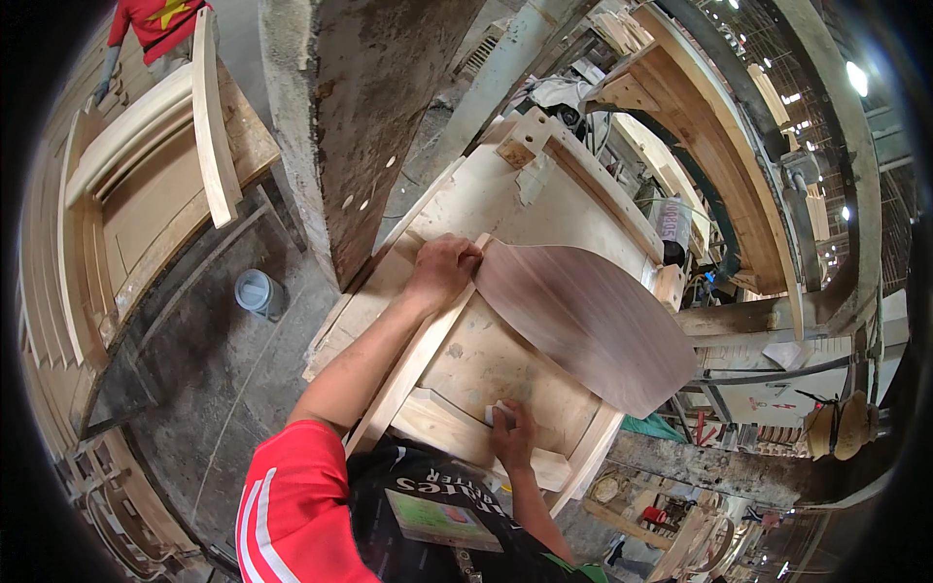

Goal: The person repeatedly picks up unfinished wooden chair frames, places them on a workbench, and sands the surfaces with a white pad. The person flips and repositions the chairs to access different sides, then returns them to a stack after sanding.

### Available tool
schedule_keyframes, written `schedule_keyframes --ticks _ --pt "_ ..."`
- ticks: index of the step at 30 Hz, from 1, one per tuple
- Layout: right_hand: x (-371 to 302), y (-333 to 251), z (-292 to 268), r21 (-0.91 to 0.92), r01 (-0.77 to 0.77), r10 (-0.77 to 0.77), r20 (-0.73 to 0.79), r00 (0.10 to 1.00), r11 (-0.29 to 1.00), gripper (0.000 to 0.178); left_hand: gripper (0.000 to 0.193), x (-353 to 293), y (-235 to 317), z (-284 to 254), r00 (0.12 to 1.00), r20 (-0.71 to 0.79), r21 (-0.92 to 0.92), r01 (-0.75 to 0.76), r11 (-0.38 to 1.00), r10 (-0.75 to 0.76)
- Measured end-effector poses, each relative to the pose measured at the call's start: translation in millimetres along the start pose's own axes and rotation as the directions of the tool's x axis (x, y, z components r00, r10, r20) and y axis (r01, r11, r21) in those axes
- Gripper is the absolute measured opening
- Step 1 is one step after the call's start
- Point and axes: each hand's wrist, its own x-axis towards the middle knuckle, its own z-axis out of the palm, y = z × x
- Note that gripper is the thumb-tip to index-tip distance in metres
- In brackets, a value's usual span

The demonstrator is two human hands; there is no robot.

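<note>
My left hand point(446, 273) is closed at the far left end of a thin, dark brown wood-grain panel point(593, 316). Its fingertips curl over the panel's edge, beside the pale wooden rail point(413, 381). The leaf-shaped panel lies across a wooden frame and sticks out to the right. Nearer to me, my right hand point(515, 437) is closed round a small whitish block point(500, 413), mostly covered by the fingers. This hand is just above the frame's inner board, near a pale curved wooden piece point(449, 428) close to my body.
A pale workbench point(554, 209) supports the frame. A rough concrete-like post point(364, 107) rises at the far left. A lidded bucket point(258, 291) stands on the floor. Curved chair-like wooden parts point(146, 146) are stacked at left, near a person in red point(163, 24). A curved wooden form point(719, 136) rises at right.
</note>
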Motion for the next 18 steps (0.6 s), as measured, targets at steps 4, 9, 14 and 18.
schedule_keyframes --ticks 4,9,14,18 --pt "-5 16 4 0.072 -0.079 0.077 0.038 0.996 0.994 0.019 0.015 19 3 -7 0.998 0.063 0.02 -0.028 0.999 0.027" --pt "-1 9 5 0.094 -0.041 0.04 0.011 0.999 0.995 0.018 0.017 33 8 -14 0.993 0.119 0.033 0.007 0.999 -0.011" --pt "5 -1 0 0.04 -0.048 0.046 0.049 0.998 0.998 0.019 0.015 38 12 -14 0.986 0.144 -0.023 0.089 0.996 -0.085" --pt "6 0 1 0.047 -0.036 0.034 0.047 0.998 0.998 0.018 0.016 44 11 -11 0.987 0.131 -0.049 0.098 0.994 -0.091"
